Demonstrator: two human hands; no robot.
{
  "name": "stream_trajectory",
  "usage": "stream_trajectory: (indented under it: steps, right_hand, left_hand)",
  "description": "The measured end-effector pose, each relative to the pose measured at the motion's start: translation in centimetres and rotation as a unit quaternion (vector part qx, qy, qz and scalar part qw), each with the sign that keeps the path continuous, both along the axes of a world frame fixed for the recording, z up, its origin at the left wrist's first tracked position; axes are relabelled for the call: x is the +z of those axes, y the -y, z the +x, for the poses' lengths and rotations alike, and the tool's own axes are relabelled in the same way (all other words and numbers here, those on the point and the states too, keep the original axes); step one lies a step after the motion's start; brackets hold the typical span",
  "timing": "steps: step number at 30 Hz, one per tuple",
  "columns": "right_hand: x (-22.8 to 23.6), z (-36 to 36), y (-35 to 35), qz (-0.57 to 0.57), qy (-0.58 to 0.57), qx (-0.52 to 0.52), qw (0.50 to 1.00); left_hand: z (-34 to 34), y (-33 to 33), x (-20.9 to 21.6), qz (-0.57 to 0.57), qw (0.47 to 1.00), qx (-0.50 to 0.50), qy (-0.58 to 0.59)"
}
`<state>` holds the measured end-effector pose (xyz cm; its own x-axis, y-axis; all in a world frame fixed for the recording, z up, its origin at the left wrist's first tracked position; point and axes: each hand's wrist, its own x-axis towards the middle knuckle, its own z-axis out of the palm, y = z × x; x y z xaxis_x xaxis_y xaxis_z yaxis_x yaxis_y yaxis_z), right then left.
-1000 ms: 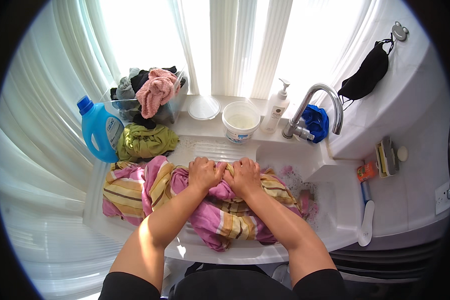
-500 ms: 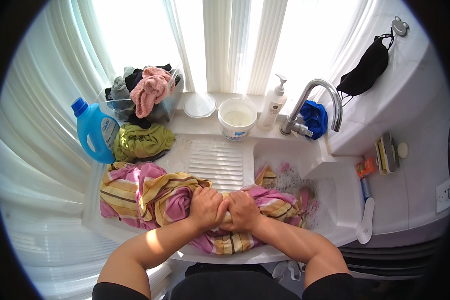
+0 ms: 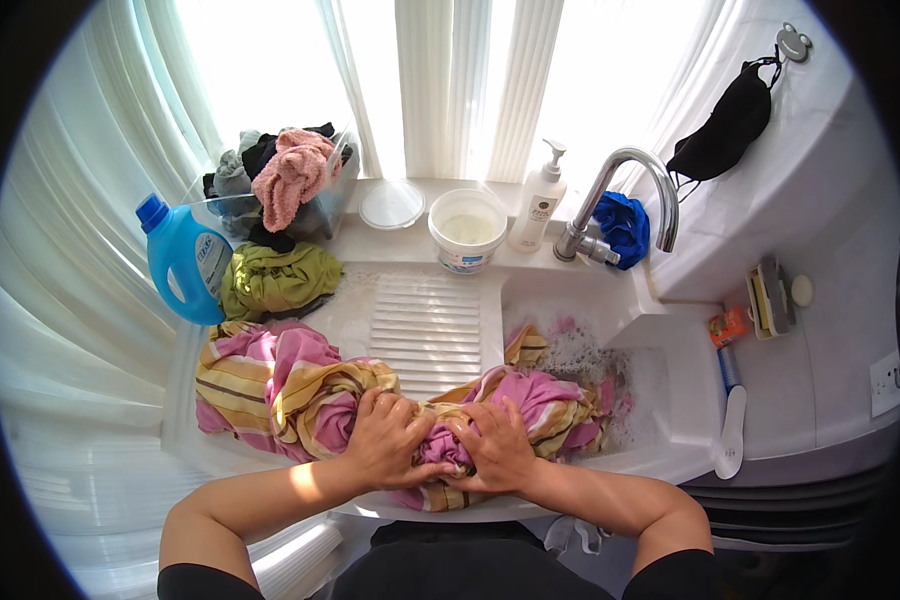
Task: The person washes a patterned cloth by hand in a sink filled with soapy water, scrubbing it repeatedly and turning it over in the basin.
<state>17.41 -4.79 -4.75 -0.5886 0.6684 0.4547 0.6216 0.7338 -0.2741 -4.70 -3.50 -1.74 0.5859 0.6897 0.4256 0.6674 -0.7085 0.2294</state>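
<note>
A large wet cloth [image 3: 270,385] with pink, yellow and brown stripes lies bunched across the front of the white laundry sink [image 3: 685,400]. Its right end hangs into the soapy water [image 3: 635,425] of the basin. My left hand [image 3: 392,440] grips a fold of it, fingers curved over the top. Close beside it, my right hand [image 3: 495,445] holds the same bunch, its fingers somewhat spread. Pink fabric shows between the two hands; both thumbs point inward. My palms are hidden. Behind them, the ribbed washboard [image 3: 425,335] is partly covered by the cloth.
A blue detergent bottle [image 3: 182,260], green cloth [image 3: 275,280] and clear bin of clothes [image 3: 295,180] stand left. Along the back are a round lid [image 3: 392,205], white tub [image 3: 467,230], pump bottle [image 3: 538,200] and faucet [image 3: 660,190]. A brush [image 3: 732,420] lies right.
My hands have moved slightly apart, and the fingers, tightly clenched before, have loosened and spread over the cloth. A pink fold now shows between them.
</note>
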Motion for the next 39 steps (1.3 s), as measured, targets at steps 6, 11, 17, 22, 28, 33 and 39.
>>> stream_trajectory:
  steps: [6,11,17,22,28,33,39]
  right_hand:
    - [-3.6,-3.3,-12.4,-0.125,0.012,-0.120,0.985]
    - [-1.5,-3.9,-11.8,-0.191,0.013,-0.194,0.962]
    - [-0.9,1.1,-0.2,-0.003,0.027,-0.006,1.000]
    - [-3.4,-0.5,-7.2,-0.141,-0.060,-0.026,0.988]
    - [-3.4,-1.9,-12.0,-0.028,-0.024,-0.210,0.977]
    - [-0.8,0.4,-3.0,-0.100,0.066,-0.114,0.986]
    - [-3.3,0.2,-4.1,-0.058,0.072,-0.060,0.994]
  left_hand:
    - [1.8,-11.9,-8.1,-0.046,0.973,0.218,0.064]
    - [1.5,-13.3,-8.4,0.008,0.981,0.186,0.056]
    - [1.8,0.6,-0.2,0.008,1.000,0.001,0.006]
    - [3.7,-6.1,-5.4,-0.050,0.988,0.126,0.076]
    - [4.3,-14.4,-8.1,0.085,0.966,0.202,0.135]
    - [2.4,-4.6,-3.2,-0.165,0.981,0.098,-0.029]
    - [3.7,-3.9,-3.1,-0.096,0.989,0.098,-0.060]
